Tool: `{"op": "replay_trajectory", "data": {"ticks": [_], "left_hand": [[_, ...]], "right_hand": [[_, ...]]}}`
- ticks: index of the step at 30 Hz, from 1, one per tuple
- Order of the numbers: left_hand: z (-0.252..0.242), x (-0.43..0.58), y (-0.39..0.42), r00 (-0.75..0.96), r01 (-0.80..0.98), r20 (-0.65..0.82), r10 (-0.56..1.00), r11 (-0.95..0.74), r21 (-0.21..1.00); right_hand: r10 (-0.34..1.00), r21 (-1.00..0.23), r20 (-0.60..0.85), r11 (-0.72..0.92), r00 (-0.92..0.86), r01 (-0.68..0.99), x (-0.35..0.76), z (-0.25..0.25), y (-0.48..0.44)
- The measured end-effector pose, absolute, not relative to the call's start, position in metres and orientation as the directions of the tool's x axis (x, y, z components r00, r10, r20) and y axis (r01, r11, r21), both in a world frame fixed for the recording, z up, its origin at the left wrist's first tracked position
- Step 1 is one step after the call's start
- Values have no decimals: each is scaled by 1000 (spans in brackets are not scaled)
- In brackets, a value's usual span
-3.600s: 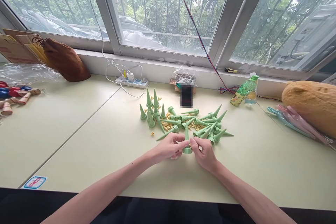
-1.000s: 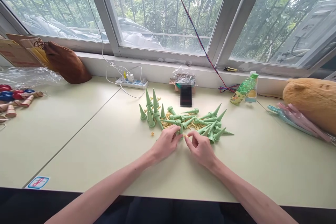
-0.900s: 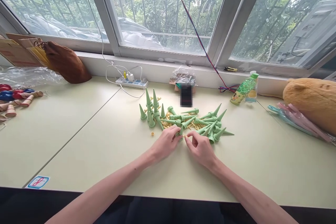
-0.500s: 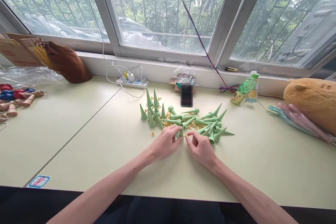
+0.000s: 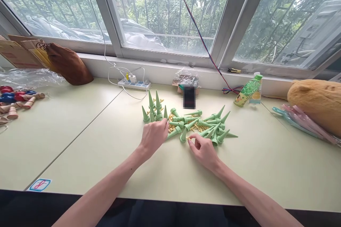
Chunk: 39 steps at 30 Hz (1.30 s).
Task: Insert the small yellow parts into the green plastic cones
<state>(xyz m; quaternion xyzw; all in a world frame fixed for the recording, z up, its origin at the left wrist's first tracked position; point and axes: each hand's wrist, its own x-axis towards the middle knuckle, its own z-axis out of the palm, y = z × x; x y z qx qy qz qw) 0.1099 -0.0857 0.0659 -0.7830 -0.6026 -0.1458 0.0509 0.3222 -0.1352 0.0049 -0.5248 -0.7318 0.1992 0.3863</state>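
My right hand (image 5: 204, 149) pinches a small yellow plastic piece (image 5: 188, 138) between thumb and index finger. Just left of it a green plastic watering spike (image 5: 183, 136) stands upright on its cap, apart from both hands. My left hand (image 5: 154, 135) is over the left part of the pile, its fingers curled and their tips hidden, so I cannot make out what they hold. Close by its fingers lies another green spike (image 5: 174, 133). Behind it stand several upright spikes (image 5: 157, 104), some with yellow pieces in their sides. More spikes (image 5: 213, 126) lie heaped on the right, among loose yellow pieces.
A power strip (image 5: 135, 84), a small box with clear wrap (image 5: 186, 78) and a blurred dark object (image 5: 189, 97) are at the back of the table. Bottles (image 5: 247, 90) and a plush toy (image 5: 317, 104) sit right; wooden toys (image 5: 18, 99) and a brown bag (image 5: 69, 64) lie left.
My left hand has let go of the upright spike and moved left to the other spikes. A leaning spike there now lies lower. My right hand stays nearly still with the yellow piece.
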Motion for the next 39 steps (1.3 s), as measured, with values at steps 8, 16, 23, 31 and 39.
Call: {"op": "replay_trajectory", "data": {"ticks": [8, 16, 23, 31, 39], "left_hand": [[75, 107, -85, 113, 993, 84, 990, -116, 25], [73, 107, -83, 121, 992, -27, 992, -121, 19], [67, 104, -82, 177, 983, -27, 984, -176, 43], [59, 102, -82, 237, 963, 64, 969, -243, 117], [55, 106, -82, 279, 772, 563, 778, -530, 350]], "right_hand": [[932, -721, 322, 354, -164, 596, 323, 4, -135], [930, -719, 323, 363, -178, 593, 323, 4, -134], [940, -742, 284, 340, -189, 578, 323, 5, -135], [948, -751, 259, 318, -185, 578, 324, 5, -134], [944, -771, 283, 328, -169, 546, 322, 6, -136]]}}
